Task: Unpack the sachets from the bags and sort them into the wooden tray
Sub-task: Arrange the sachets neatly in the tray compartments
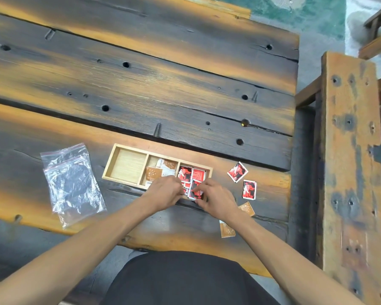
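A wooden tray point(112, 160) with three compartments lies on the table. Its left compartment holds nothing, the middle one holds brown and white sachets point(154, 172), and the right one holds several red sachets point(198, 174). My left hand point(165, 193) and my right hand point(216, 199) meet at the tray's near right corner, both pinching a small stack of red sachets point(194, 191) over the right compartment. Two red sachets point(237, 172) point(249, 189) and two brown sachets point(247, 208) point(227, 230) lie loose on the table to the right.
Two clear zip bags point(72, 183) lie flat and overlapping left of the tray. The dark plank table point(141, 84) ends at the right, where a wooden bench point(350, 150) stands close by.
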`<state>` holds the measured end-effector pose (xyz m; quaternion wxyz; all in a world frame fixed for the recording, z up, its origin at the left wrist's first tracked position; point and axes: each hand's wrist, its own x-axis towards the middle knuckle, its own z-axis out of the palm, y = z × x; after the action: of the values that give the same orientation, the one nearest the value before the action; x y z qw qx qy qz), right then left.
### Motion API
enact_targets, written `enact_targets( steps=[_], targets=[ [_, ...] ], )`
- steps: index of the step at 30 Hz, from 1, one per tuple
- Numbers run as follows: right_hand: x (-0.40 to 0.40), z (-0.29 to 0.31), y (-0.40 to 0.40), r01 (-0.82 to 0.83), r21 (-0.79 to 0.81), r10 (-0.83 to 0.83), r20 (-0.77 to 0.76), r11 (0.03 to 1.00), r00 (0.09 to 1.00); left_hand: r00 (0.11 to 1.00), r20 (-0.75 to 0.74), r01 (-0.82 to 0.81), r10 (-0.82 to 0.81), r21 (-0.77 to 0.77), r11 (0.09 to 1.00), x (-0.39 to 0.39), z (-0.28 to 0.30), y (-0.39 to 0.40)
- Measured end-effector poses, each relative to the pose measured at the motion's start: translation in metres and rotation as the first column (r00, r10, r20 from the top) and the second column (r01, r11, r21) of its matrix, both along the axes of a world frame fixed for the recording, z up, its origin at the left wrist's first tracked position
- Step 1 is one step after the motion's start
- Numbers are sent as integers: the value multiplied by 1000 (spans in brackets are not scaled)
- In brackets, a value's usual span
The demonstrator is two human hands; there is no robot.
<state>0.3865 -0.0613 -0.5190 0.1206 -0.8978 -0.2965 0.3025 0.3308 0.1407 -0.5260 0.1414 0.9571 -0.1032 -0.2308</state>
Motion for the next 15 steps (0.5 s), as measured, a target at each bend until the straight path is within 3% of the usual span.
enact_targets(
  steps=[10,15],
  targets=[
    [-4,-12,-5,26,46,-26,1,999,1000,995,-58,-71,79,141,987,-7,8,-27],
    [-12,-12,-16,61,104,-69,82,993,994,997,8,-74,74,216,974,-9,17,-36]
  ],
)
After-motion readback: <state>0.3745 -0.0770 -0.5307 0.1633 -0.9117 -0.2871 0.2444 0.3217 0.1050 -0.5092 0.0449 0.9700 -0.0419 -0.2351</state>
